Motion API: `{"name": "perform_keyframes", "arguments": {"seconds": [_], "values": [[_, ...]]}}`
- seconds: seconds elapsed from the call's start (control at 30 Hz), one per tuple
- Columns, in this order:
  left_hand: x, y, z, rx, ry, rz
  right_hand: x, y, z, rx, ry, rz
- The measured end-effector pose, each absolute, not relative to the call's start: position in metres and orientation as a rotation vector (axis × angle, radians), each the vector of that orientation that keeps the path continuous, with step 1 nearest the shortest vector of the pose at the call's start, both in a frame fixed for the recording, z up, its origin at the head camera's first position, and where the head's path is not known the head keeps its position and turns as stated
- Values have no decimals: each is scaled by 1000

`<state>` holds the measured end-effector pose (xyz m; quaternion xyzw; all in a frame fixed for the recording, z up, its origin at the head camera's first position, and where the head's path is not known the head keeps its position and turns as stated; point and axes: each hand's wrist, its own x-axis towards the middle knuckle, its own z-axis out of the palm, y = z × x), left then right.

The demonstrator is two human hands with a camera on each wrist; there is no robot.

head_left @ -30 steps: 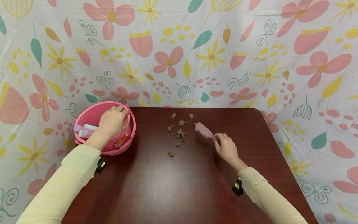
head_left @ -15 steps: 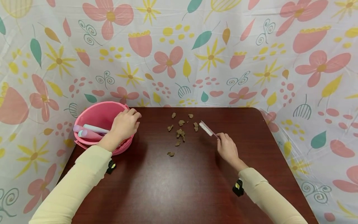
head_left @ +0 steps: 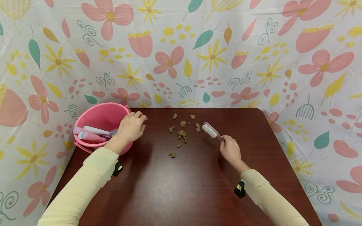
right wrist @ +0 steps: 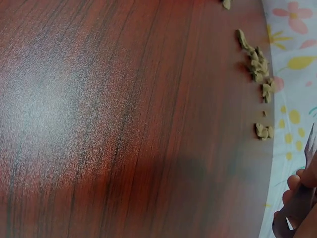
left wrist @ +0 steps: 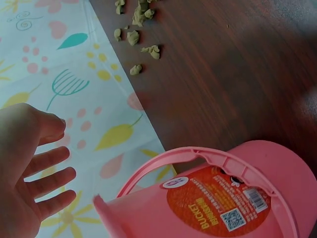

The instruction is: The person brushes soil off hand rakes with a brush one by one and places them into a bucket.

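My right hand (head_left: 230,149) grips the handle of a small pink brush (head_left: 210,130). The brush's white bristles face up and to the left, held above the table. In the right wrist view the brush's dark-looking handle (right wrist: 300,201) shows at the right edge with fingers round it. My left hand (head_left: 131,126) hovers beside the right rim of a pink bucket (head_left: 106,108), holding nothing. Its fingers look loose and apart in the left wrist view. Several brown, clay-like scraps (head_left: 182,135) lie scattered near the back of the table, left of the brush.
Inside the bucket lean things with lilac (head_left: 91,137) and pale blue (head_left: 97,130) handles. The bucket stands at the back left of the dark wooden table (head_left: 169,188), its handle lowered. A flower-print curtain (head_left: 169,81) hangs right behind and along the sides.
My left hand has moved right, out from over the bucket's rim. The right hand has turned the brush from bristles down to bristles up and drawn it slightly off the scraps.
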<state>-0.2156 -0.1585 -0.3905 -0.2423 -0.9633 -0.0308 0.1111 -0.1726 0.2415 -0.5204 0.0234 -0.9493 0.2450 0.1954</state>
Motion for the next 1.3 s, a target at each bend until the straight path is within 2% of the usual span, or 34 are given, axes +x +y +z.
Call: {"name": "perform_keyframes", "arguments": {"seconds": [0.43, 1.3], "values": [[-216, -150, -405, -717, -2801, -93, -174, 248, -527, -171, -2714, 761], [-210, -131, -431, -739, -2780, -140, -175, 260, -547, -386, -2732, 794]]}}
